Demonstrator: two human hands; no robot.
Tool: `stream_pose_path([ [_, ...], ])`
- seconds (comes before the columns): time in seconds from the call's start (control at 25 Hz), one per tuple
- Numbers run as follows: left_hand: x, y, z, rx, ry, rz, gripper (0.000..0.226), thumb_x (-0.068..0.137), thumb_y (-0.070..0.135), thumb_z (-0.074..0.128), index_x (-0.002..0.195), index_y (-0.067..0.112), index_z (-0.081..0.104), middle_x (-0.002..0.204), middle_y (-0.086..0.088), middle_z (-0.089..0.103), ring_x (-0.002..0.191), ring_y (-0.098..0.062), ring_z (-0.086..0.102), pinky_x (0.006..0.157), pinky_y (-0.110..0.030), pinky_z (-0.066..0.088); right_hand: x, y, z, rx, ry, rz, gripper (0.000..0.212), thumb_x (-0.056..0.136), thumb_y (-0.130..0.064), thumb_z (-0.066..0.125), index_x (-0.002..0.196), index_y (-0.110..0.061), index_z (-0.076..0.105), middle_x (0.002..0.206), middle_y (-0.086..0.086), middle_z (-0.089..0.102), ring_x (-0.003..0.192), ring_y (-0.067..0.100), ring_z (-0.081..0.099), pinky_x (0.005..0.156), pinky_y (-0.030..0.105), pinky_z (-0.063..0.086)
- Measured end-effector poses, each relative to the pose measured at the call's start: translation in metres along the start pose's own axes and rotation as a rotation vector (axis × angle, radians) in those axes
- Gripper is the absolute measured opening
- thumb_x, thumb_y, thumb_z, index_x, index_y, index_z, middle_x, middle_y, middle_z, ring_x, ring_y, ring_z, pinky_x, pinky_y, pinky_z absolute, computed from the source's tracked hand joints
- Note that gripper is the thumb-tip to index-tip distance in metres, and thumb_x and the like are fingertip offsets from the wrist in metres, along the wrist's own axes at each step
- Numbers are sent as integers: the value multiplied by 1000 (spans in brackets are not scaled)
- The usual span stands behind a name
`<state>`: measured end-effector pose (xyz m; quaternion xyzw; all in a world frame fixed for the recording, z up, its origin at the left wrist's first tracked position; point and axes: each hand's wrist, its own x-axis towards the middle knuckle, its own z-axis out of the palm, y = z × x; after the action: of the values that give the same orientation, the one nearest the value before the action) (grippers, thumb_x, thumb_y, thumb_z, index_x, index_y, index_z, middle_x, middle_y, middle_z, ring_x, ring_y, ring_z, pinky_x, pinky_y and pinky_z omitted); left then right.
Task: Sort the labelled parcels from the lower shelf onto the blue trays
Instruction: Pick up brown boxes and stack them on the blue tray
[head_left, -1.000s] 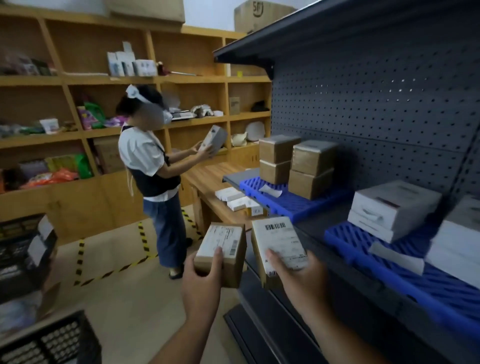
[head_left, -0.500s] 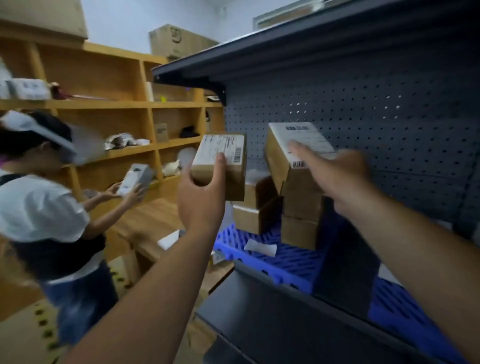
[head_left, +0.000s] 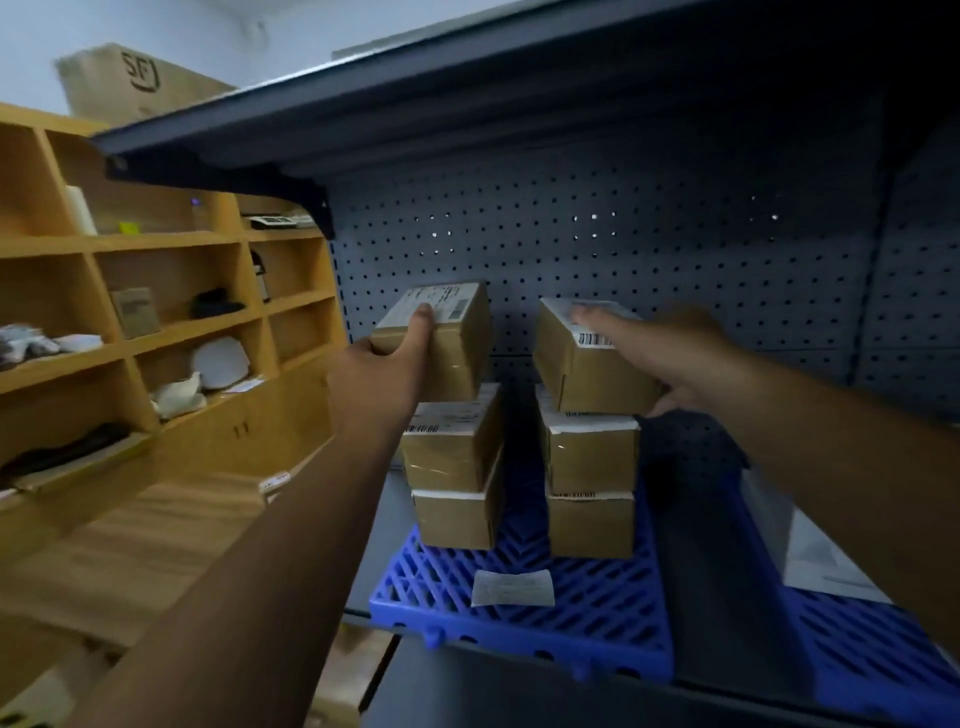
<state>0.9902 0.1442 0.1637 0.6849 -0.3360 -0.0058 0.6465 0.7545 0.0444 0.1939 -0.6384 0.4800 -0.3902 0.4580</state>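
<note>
Cardboard parcels (head_left: 439, 338) gripped in both my hands, L (head_left: 379, 384) & R (head_left: 670, 353), hovering right over two stacks (head_left: 457, 467) on blue tray (head_left: 519, 618).

Two stacks of parcels stand side by side on the tray (head_left: 597, 618), left stack (head_left: 457, 467) and right stack (head_left: 589, 493) apart. A paper slip (head_left: 511, 587) lies before them. Wooden shelves (head_left: 156, 322) stand to the left.

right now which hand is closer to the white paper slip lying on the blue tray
Left. The left hand, gripping a parcel atop the left stack, sits above-left of the paper slip on the blue tray. The right hand is higher and further right.
</note>
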Motion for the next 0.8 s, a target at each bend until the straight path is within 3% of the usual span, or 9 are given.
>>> stream_pose_path([
  [0.12, 12, -8, 2, 50, -51, -5, 68, 65, 90, 56, 79, 23, 58, 87, 3, 66, 83, -20, 66, 80, -44, 59, 0, -5, 11, -156, 92, -64, 66, 60, -77, 79, 84, -21, 55, 89, 3, 65, 78, 24, 67, 69, 46, 63],
  [0.32, 19, -17, 4, 85, -104, -16, 62, 71, 87, 58, 73, 25, 56, 77, 6, 61, 70, -13, 59, 56, -28, 40, -4, -15, 21, -286, 127, -47, 85, 52, -82, 75, 103, -15, 61, 102, 10, 68, 88, 31, 70, 70, 49, 64],
  [0.56, 28, -29, 6, 13, -123, -66, 58, 68, 86, 62, 69, 30, 47, 79, 8, 56, 72, -10, 55, 69, -34, 49, 1, -6, 27, -318, 167, -26, 86, 57, -79, 78, 108, -11, 64, 96, 7, 72, 82, 27, 73, 71, 49, 64],
  [0.72, 27, -30, 10, 48, -163, -62, 60, 70, 88, 58, 69, 28, 52, 76, 9, 59, 68, -9, 56, 56, -26, 40, 8, -1, 27, -318, 179, -53, 67, 58, -77, 80, 81, -17, 61, 84, 3, 70, 75, 24, 72, 71, 46, 65],
  [0.8, 26, -31, 11, 60, -167, -53, 61, 69, 89, 56, 68, 28, 54, 74, 9, 60, 67, -9, 57, 54, -24, 38, 13, -1, 27, -320, 177, -58, 65, 59, -78, 79, 79, -19, 59, 87, 3, 70, 78, 23, 72, 74, 44, 64],
])
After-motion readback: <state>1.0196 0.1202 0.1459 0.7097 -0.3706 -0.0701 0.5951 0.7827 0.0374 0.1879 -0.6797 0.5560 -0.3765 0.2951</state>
